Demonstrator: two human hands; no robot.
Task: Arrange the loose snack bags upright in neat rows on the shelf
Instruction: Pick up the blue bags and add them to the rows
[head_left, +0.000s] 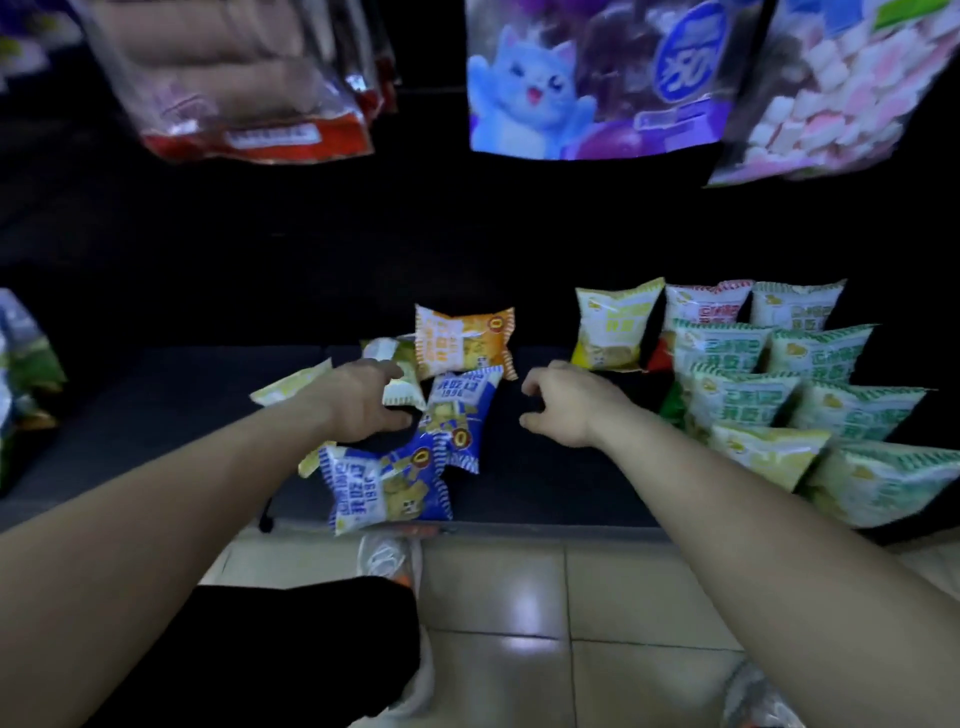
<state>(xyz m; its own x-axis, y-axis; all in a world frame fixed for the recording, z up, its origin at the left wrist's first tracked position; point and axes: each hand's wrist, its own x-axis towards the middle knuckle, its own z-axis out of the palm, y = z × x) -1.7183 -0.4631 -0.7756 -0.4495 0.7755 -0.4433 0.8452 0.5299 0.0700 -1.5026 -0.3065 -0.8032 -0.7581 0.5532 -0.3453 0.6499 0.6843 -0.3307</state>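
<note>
- The loose snack bags (447, 415) lie in a jumble in the middle of the shelf (550, 478). An orange bag (465, 340) sits at the back, one blue bag (460, 415) in front of it, and a second blue bag (384, 488) right at the shelf's front edge.
- My left hand (358, 400) reaches over a pale bag (402, 387), fingers and thumb spread apart. It looks to be touching the bag's top and is not clamped on it.
- My right hand (566, 405) hovers just right of the pile, fingers loosely curled with the thumb apart, holding nothing.
- I judge these bags light, puffed with air and slick. They should crumple under a squeeze, and whatever is inside probably breaks easily.
- I would take each bag by its crimped top seam or lightly across its sides, never pressing the middle.
- Puffed bags will likely tip over alone, so each one needs a neighbour to lean on.
- The finished rows (779, 395) of green-and-white bags stand close on my right, overlapping front to back. A careless sweep of my right arm could topple them.
- The front blue bag overhangs the edge and could slip to the tiled floor (519, 597).
- Large hanging packs (587, 78) dangle above, well clear of my hands.
- More bags (21, 364) sit at the far left, too blurred to read.
</note>
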